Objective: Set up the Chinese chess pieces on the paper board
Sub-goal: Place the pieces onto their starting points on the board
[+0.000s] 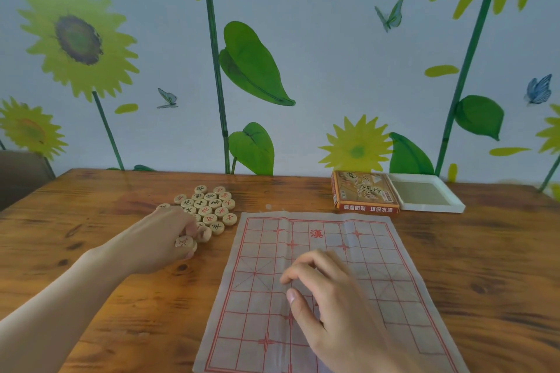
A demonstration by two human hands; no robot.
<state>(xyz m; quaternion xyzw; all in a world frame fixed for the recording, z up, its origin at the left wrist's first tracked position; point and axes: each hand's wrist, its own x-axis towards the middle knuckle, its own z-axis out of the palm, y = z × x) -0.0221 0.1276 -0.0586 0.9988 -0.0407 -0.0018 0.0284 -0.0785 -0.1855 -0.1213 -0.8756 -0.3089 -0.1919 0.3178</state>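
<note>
Nearest us, our right hand (330, 297) hovers loosely curled, holding nothing, over the creased white paper board with red grid lines (348, 239). Farther left, our left hand (163, 236) pinches round wooden chess pieces (209, 206) clustered on the brown wooden table (91, 297); beyond lies an orange cardboard box (363, 194).

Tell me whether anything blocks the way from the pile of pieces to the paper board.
Nothing visible does. The chess pieces lie on the table just left of the paper board, which holds no pieces. The left hand is at the pile; the right hand hovers over the board's middle.
</note>
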